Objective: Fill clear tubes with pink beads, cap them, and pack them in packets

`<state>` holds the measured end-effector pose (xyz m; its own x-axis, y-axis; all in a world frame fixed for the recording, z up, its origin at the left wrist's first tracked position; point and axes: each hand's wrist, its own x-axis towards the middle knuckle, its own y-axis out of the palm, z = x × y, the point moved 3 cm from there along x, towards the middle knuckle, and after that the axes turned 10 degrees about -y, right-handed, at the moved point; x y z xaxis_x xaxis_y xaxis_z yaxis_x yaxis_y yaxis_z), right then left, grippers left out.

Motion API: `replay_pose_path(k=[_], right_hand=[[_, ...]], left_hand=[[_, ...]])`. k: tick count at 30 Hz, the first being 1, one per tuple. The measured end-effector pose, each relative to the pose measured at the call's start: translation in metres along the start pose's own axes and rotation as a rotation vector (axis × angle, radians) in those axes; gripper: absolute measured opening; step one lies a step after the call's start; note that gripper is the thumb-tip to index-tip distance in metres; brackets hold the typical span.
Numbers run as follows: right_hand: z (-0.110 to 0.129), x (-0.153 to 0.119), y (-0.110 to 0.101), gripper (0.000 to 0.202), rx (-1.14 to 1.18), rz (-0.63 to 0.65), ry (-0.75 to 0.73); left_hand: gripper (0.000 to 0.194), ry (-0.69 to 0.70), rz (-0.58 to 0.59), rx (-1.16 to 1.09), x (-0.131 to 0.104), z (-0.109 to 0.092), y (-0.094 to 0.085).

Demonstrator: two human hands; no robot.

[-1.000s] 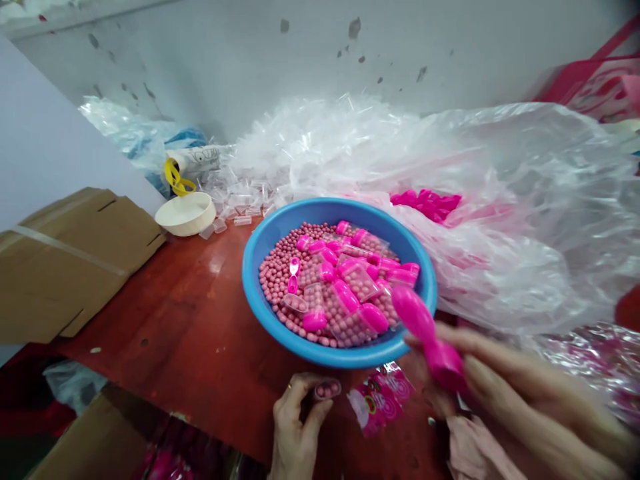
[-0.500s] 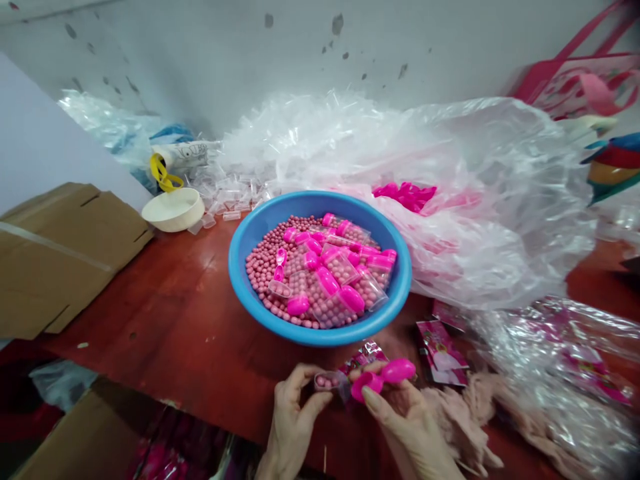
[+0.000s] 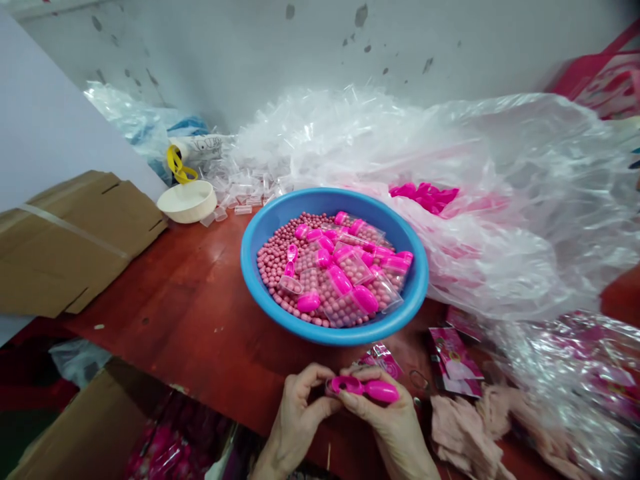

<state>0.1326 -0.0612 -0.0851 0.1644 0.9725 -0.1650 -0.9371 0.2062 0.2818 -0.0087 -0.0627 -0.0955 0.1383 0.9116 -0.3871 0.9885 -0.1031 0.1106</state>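
My left hand (image 3: 300, 413) and my right hand (image 3: 387, 417) meet at the near edge of the red table (image 3: 190, 320). Between the fingertips they hold a small clear tube with a bright pink spoon-shaped cap (image 3: 364, 388); the right fingers grip the pink cap, the left pinch the tube end. Just beyond stands a blue bowl (image 3: 260, 240) heaped with small pink candy balls (image 3: 275, 260) and several filled tubes with pink caps (image 3: 345, 280).
A big clear plastic sheet (image 3: 500, 200) with loose pink caps (image 3: 425, 197) lies right of the bowl. Printed pink wrappers (image 3: 455, 353) and a pale cloth (image 3: 470, 427) lie by my right hand. A cream dish (image 3: 190, 200), empty clear tubes (image 3: 240, 193) and cardboard boxes (image 3: 65, 240) sit left.
My right hand brought a pink cap from beside the bowl to the tube in my left hand; both hands now press cap and tube together.
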Motion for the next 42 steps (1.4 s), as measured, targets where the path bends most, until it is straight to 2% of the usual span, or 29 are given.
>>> replay_pose_path(k=[5, 10, 14, 17, 21, 25, 31, 37, 42], right_hand=[[0.007, 0.006, -0.007, 0.016, -0.086, 0.053, -0.038], [0.028, 0.01, -0.013, 0.012, -0.201, 0.133, -0.085], [0.044, 0.014, -0.008, 0.007, -0.367, 0.258, -0.192], [0.044, 0.018, -0.001, 0.016, -0.44, 0.289, -0.188], [0.032, 0.021, 0.004, 0.021, -0.412, 0.226, -0.092], [0.02, 0.019, 0.005, 0.029, -0.282, 0.19, 0.021], [0.007, 0.012, 0.0, 0.035, -0.109, 0.073, 0.163], [-0.004, 0.003, 0.005, 0.038, -0.055, -0.174, 0.09], [-0.008, 0.001, 0.017, 0.032, -0.057, -0.269, 0.041]], left_hand=[[0.014, 0.021, -0.029, 0.026, -0.002, -0.001, 0.0], [0.017, 0.053, -0.075, 0.069, -0.002, -0.002, 0.0], [0.018, 0.123, -0.097, 0.118, -0.002, -0.005, 0.0], [0.027, 0.188, -0.074, 0.158, -0.004, -0.007, 0.002], [0.031, 0.225, -0.031, 0.205, -0.005, -0.008, 0.003], [0.032, 0.223, -0.01, 0.221, -0.005, -0.008, 0.003], [0.022, 0.221, -0.016, 0.209, -0.005, -0.007, 0.001], [0.023, 0.257, -0.084, 0.215, -0.003, -0.001, 0.003], [0.019, 0.202, -0.146, 0.215, -0.003, 0.005, 0.0]])
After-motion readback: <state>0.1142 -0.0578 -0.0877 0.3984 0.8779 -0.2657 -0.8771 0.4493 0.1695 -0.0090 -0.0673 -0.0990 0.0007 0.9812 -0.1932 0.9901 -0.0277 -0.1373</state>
